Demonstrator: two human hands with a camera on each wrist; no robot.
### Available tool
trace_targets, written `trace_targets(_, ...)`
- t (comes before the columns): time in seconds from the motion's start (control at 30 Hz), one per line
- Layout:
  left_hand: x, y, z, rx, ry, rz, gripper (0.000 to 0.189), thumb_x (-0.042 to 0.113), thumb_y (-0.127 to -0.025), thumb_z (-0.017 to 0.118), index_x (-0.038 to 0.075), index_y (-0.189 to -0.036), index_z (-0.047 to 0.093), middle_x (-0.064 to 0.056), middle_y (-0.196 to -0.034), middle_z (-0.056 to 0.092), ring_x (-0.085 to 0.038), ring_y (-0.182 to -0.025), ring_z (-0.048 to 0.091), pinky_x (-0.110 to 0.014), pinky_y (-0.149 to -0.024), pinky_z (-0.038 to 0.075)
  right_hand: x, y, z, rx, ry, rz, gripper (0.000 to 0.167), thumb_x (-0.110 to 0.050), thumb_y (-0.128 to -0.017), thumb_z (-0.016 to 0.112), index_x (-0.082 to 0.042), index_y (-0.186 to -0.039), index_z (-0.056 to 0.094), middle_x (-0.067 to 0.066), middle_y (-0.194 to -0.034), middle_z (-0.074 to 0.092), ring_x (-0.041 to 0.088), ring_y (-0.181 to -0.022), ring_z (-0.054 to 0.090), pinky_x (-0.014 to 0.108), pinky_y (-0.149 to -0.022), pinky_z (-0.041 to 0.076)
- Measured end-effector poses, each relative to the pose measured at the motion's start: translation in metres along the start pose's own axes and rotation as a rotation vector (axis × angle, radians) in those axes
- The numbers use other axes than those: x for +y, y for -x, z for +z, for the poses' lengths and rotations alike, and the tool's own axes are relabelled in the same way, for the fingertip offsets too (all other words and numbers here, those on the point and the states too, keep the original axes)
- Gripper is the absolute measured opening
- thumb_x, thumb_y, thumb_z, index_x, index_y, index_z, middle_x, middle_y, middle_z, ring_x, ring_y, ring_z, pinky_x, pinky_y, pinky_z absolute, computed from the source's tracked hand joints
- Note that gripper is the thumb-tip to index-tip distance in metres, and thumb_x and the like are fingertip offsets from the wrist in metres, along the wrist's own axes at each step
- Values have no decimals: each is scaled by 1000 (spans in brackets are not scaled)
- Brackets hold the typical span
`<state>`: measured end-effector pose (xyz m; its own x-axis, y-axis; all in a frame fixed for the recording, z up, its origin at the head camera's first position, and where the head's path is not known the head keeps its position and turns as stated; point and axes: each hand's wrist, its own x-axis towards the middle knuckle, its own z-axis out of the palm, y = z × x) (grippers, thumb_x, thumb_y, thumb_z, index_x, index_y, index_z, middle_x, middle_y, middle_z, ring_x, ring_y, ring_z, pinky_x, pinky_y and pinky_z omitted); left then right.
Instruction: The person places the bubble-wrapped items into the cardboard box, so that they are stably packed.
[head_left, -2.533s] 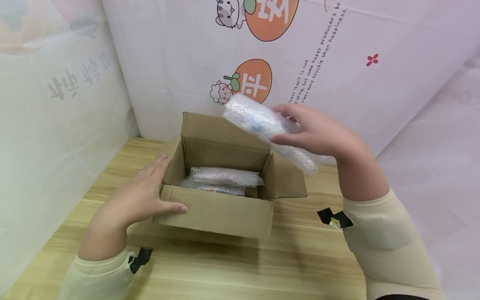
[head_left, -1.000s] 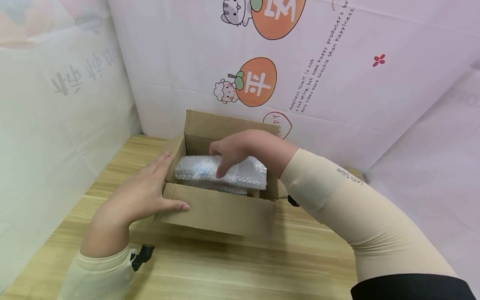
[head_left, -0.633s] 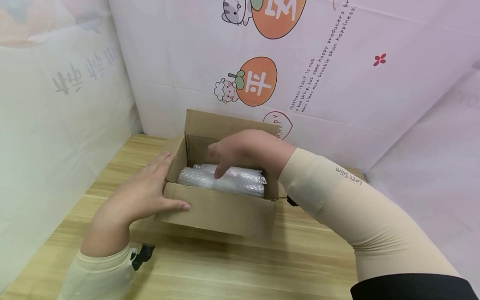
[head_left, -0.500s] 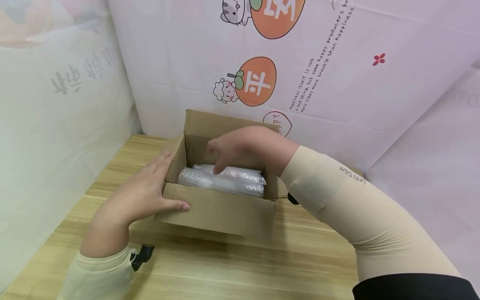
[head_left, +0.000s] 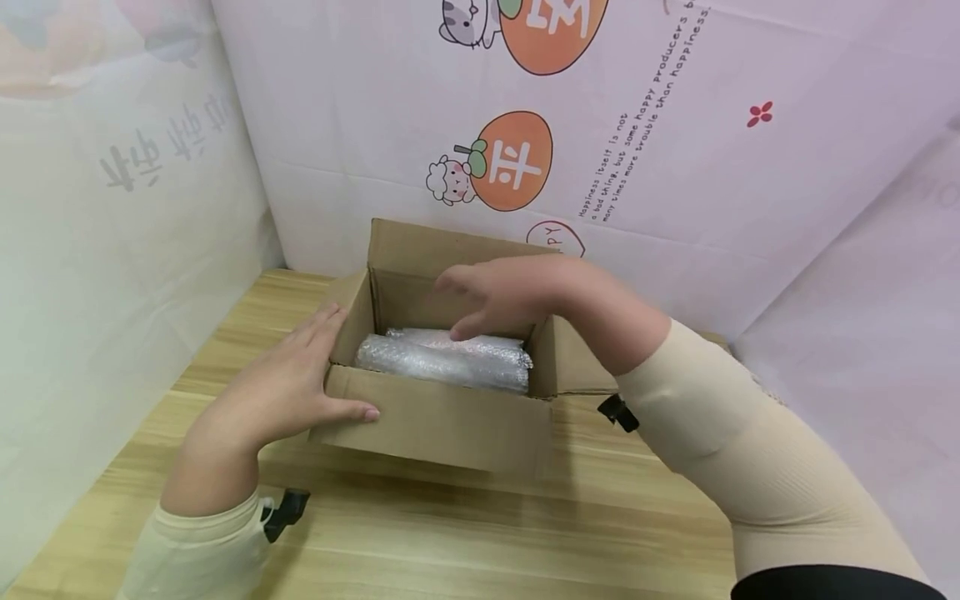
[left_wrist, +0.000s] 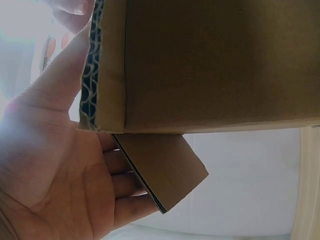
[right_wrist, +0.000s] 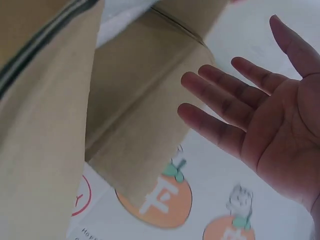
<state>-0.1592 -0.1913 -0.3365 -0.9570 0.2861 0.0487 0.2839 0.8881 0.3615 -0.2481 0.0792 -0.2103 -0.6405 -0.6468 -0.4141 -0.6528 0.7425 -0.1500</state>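
While I watch from the head camera, my left hand (head_left: 281, 392) lies flat against the left wall of the cardboard box (head_left: 438, 425), fingers straight along the side and thumb stretched over the near front edge, which I read as bracing the box so it does not slide on the wooden tabletop (head_left: 465, 533); the left wrist view shows the same open palm (left_wrist: 60, 170) against the corrugated edge and a small side flap (left_wrist: 160, 172), pressing rather than gripping. That box sits toward the far edge of the tabletop, close to the printed backdrop (head_left: 675, 150), with its flaps standing open so the inside can be reached from above. Inside it, bubble-wrapped bundles (head_left: 442, 360) lie lengthwise across the bottom, side by side and stacked, filling most of the width; what they contain I cannot tell through the wrap. Further right, my right hand (head_left: 517, 292) hovers over the open top, fingers spread and relaxed, holding nothing, the fingertips just above or perhaps grazing the uppermost bundle; I cannot tell which. The right wrist view confirms the spread, empty fingers (right_wrist: 225, 115) beside the upright rear flap (right_wrist: 150, 100). A black wrist strap (head_left: 618, 412) shows at the right sleeve (head_left: 750, 467), over the right edge of the tabletop.
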Motion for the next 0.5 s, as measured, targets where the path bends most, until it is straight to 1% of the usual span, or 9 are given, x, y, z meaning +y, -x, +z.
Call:
trace_targets(0.1, 0, 0, -1, -1, 2, 1, 135, 84, -65, 64, 7, -158, 5, -14, -165, 4, -43, -149, 15, -63, -117, 20, 12, 18, 0, 78, -85, -18, 74, -53, -93, 59, -25, -154, 28, -4, -156, 36, 18, -137, 45, 39, -115, 36)
trace_targets(0.17, 1, 0, -1, -3, 3, 0, 135, 84, -65, 64, 7, -158, 5, -15, -165, 5, -44, -148, 16, -62, -117, 20, 20, 30, 2, 125, -145, -24, 73, -55, -92, 60, -27, -153, 29, -7, -155, 36, 19, -138, 44, 40, -115, 37)
trace_targets(0.33, 2, 1, -2, -8, 5, -6, 135, 84, -65, 64, 8, -159, 4, -14, -165, 5, -43, -149, 15, -62, -117, 20, 39, 56, 11, 270, -264, -7, 72, -60, -89, 60, -35, -150, 31, -18, -152, 36, 12, -140, 40, 41, -113, 39)
trace_targets(0.4, 2, 1, -2, -7, 4, -5, 135, 84, -65, 64, 8, -159, 4, -14, -165, 5, -43, -149, 15, -63, -117, 20, 47, 64, 16, 329, -291, -5, 72, -61, -89, 60, -36, -150, 31, -18, -152, 36, 11, -139, 40, 42, -112, 40)
trace_targets(0.5, 2, 2, -2, -7, 4, -6, 135, 84, -65, 64, 8, -159, 4, -13, -165, 4, -44, -149, 15, -63, -117, 20, 58, 74, 24, 400, -337, -15, 70, -58, -91, 60, -36, -150, 31, -13, -151, 39, 16, -137, 44, 46, -111, 40)
